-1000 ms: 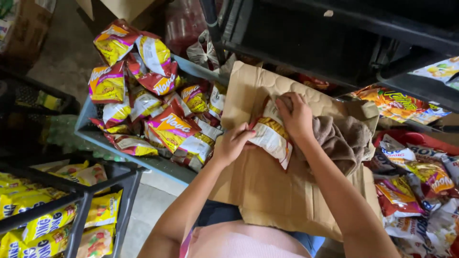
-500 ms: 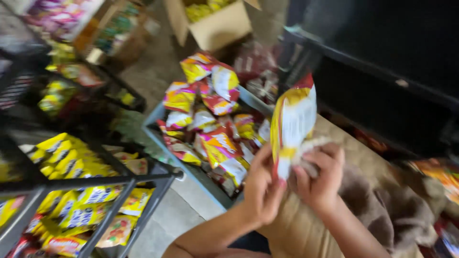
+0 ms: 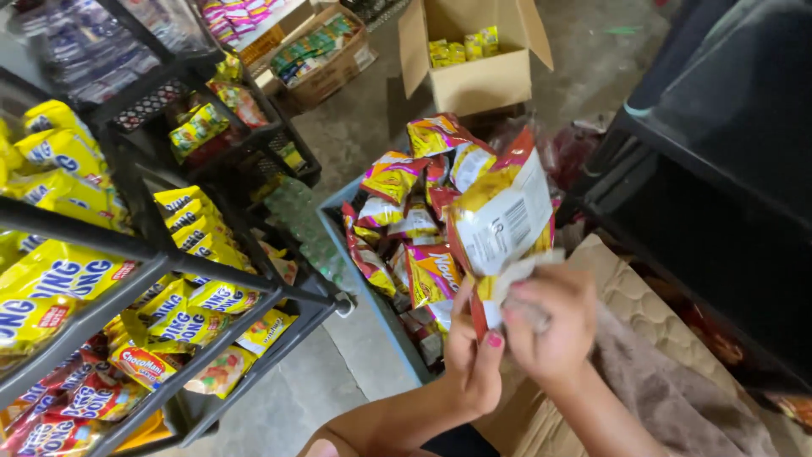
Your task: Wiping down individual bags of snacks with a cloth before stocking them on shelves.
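Holding a snack packet upright between them, both hands grip its lower edge above a flattened sheet of cardboard. The right hand has its fingers curled tight around the crumpled bottom corner of the packet, and the left hand pinches the same edge from the other side, thumb pressed against the wrapper. The packet shows its pale back panel, with yellow and red at the edges.

Just behind it a grey tray is heaped with similar red, yellow and purple packets. A brownish cloth lies on the cardboard beside the right forearm.

To the left stands a black wire rack, its shelves crowded with yellow packets and, lower down, red ones. Farther off, on the bare concrete floor, an open cardboard box holds a few small yellow packs, and a second, flatter carton with green and yellow packs sits just beside it. A dark shelving unit fills the right side.
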